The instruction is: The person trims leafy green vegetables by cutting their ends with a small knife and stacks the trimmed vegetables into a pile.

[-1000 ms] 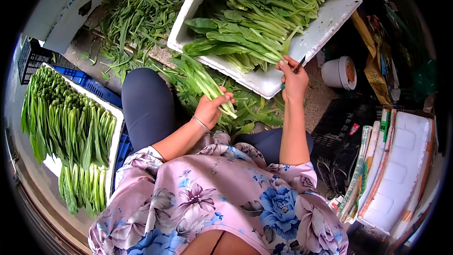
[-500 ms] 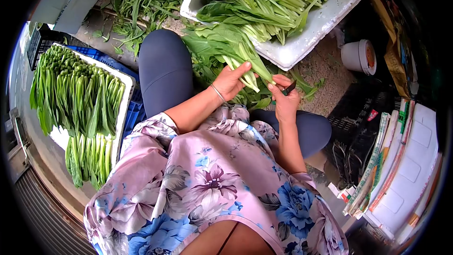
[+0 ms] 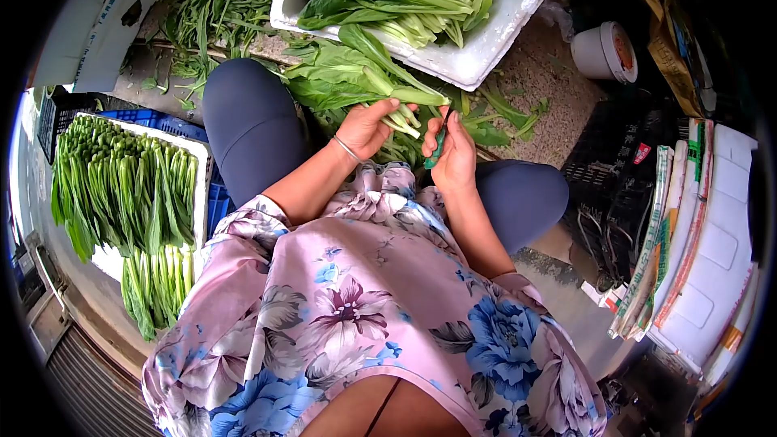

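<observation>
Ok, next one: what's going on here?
A seated person is handling leafy greens. The left hand grips a few leafy stalks, leaves pointing away to the upper left. The right hand holds a small green-handled knife, its dark blade up by the cut end of a stalk. Ahead, a white box holds more greens, and loose leaves lie on the floor. To the person's left, bunches sit lined up in a white tray.

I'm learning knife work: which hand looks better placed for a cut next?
Probably the right hand: it holds the knife, close to the stem end of the greens, while the left hand grips them.
</observation>
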Demonstrator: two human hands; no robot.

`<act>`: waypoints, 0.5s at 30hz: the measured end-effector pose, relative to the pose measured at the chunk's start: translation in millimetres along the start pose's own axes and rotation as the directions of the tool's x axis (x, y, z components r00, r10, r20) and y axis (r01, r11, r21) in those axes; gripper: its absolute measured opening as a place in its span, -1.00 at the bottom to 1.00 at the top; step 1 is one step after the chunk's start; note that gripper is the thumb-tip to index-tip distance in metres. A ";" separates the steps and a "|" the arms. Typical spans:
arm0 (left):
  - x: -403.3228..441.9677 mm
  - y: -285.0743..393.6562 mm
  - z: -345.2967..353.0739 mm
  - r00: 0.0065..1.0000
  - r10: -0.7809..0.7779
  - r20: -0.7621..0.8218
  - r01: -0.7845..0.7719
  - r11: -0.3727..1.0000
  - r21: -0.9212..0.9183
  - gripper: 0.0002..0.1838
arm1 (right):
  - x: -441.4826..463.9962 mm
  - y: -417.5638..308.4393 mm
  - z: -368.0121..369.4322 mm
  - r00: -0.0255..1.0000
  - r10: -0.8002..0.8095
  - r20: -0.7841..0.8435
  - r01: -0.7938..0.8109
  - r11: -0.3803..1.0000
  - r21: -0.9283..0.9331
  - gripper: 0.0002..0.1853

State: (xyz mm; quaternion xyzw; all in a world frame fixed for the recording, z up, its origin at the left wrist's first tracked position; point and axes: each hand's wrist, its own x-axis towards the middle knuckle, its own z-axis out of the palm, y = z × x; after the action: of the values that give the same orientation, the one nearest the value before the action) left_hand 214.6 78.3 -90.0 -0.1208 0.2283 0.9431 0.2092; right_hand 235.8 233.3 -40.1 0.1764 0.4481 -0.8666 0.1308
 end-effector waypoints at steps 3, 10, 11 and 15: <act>-1.5 1.2 -3.9 1.000 0.001 0.017 -0.001 1.000 0.021 -0.71 | 6.4 3.4 0.7 0.999 0.046 -0.005 -0.045 0.997 0.064 -0.66; -4.1 1.5 -1.2 0.998 0.025 -0.058 -0.024 1.000 0.005 -0.72 | 12.2 8.8 3.4 0.996 0.078 -0.049 -0.075 0.995 0.062 -0.70; -4.5 0.9 -0.9 0.998 0.023 -0.050 -0.022 1.000 0.016 -0.70 | 12.2 9.9 4.2 0.995 0.050 -0.089 -0.048 0.999 0.015 -0.70; -1.6 -0.4 -4.1 1.000 0.024 -0.018 -0.024 1.000 0.016 -0.67 | 10.4 12.2 6.4 0.996 0.007 -0.093 -0.010 0.999 -0.041 -0.66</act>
State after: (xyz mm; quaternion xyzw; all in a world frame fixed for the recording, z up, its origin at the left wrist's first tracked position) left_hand 216.8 76.1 -93.2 -0.1251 0.2393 0.9425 0.1966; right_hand 229.8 220.5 -50.0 0.2154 0.4709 -0.8474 0.1172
